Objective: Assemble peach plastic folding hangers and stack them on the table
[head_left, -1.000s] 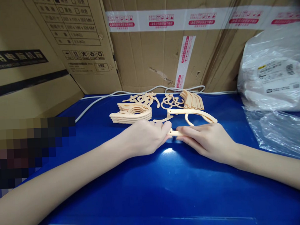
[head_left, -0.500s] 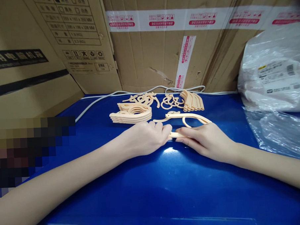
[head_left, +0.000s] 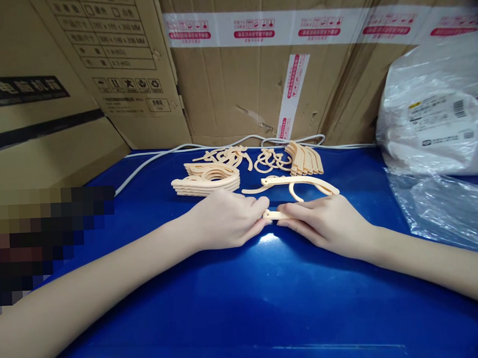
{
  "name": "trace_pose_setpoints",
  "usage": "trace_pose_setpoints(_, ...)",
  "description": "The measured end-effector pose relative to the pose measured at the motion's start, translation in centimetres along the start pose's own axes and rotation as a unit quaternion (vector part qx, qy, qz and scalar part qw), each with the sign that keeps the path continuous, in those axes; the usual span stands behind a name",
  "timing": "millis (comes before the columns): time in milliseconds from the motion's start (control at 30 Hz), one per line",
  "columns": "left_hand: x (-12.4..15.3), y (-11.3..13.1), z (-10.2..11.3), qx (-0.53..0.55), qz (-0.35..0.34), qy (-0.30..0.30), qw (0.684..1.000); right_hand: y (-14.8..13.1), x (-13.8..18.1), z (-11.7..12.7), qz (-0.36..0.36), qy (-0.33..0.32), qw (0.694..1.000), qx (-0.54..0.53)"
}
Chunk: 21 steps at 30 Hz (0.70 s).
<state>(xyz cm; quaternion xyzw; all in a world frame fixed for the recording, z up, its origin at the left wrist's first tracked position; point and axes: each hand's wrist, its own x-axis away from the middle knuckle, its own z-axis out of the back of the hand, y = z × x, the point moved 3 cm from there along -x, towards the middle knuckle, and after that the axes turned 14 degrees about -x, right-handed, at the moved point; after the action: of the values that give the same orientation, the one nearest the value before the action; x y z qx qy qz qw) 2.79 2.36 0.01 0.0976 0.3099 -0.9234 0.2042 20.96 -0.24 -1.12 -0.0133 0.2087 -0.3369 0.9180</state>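
Note:
My left hand (head_left: 228, 219) and my right hand (head_left: 328, 222) meet at the middle of the blue table (head_left: 244, 300). Both pinch a small peach plastic piece (head_left: 273, 215) between their fingertips. A longer peach plastic arm with a curved hook (head_left: 302, 182) rises behind my right hand and looks joined to that piece. Just beyond my left hand lies a stack of flat peach hanger parts (head_left: 207, 181).
Loose peach hooks (head_left: 270, 159), curved strips (head_left: 226, 156) and a row of upright parts (head_left: 306, 160) lie at the back. A white cable (head_left: 151, 160) runs along the cardboard boxes (head_left: 250, 73). Clear plastic bags (head_left: 435, 128) fill the right side.
The long hooked arm behind my right hand has swung leftward and lower. Both hands stay pinched together on the small piece and have barely shifted.

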Motion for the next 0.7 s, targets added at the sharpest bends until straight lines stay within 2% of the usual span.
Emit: trace_pose_setpoints(700,0.14,0.14,0.01,0.006,0.004,0.003,1.0,-0.07,0.0,-0.05,0.004,0.009,1.0,-0.021)
